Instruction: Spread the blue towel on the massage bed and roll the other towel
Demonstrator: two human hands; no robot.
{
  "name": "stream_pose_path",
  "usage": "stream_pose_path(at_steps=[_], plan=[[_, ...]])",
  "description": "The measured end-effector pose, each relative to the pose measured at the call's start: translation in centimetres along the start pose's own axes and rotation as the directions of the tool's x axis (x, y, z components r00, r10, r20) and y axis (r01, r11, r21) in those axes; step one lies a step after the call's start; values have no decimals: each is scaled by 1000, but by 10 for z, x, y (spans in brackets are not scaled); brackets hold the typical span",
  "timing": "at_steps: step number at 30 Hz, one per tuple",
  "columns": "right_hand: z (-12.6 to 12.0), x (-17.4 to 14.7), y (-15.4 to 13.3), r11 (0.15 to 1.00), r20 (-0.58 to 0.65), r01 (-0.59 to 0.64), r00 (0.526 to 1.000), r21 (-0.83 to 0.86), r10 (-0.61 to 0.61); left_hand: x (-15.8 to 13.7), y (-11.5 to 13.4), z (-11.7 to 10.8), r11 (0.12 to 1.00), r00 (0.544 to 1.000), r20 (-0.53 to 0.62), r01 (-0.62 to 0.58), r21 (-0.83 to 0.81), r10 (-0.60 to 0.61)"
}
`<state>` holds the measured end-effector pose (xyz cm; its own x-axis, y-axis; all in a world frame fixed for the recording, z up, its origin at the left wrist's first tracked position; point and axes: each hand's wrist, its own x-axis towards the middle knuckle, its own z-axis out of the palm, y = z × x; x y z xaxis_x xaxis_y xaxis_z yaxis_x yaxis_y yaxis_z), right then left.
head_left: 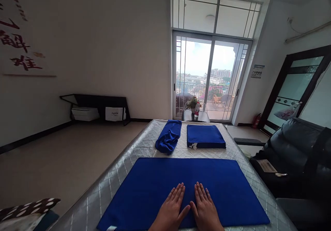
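A blue cloth (144, 189) lies spread out on the quilted mattress (124, 169), a white tag showing at its near left corner. My left hand (172, 205) rests palm down on the cloth, fingers stretched forward. Beside it, my right hand (204, 203) lies flat on the same cloth, with the two thumbs nearly meeting. Beyond the spread cloth, a stack of folded blue cloths (205, 135) sits on the right. Left of that stack is a crumpled blue cloth (169, 138).
A black armchair (294, 148) stands along the right side, with a card on its seat. Behind the mattress, a small table (186, 116) carries a plant and a bottle (197, 109). Patterned fabric (28, 208) is at the lower left. A low black rack (100, 103) stands by the wall.
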<state>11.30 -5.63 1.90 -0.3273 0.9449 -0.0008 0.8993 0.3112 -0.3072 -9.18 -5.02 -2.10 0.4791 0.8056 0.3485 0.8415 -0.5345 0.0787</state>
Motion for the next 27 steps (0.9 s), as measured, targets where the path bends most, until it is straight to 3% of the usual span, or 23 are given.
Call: stream_pose_path(at_steps=[7,15,27], plan=[[5,1,5,999,-22,3,1000,35,-3,-5,-7,8,999,999,-37,28,17,-27],[2,1,6,1000,-14,-8,1000,27,8,-15,-23,12,995,995,14,97,23,-98],[-5,0,8,999,18,-41,999,25,40,-22,-30,0,983,976,127,180,-21,-176]])
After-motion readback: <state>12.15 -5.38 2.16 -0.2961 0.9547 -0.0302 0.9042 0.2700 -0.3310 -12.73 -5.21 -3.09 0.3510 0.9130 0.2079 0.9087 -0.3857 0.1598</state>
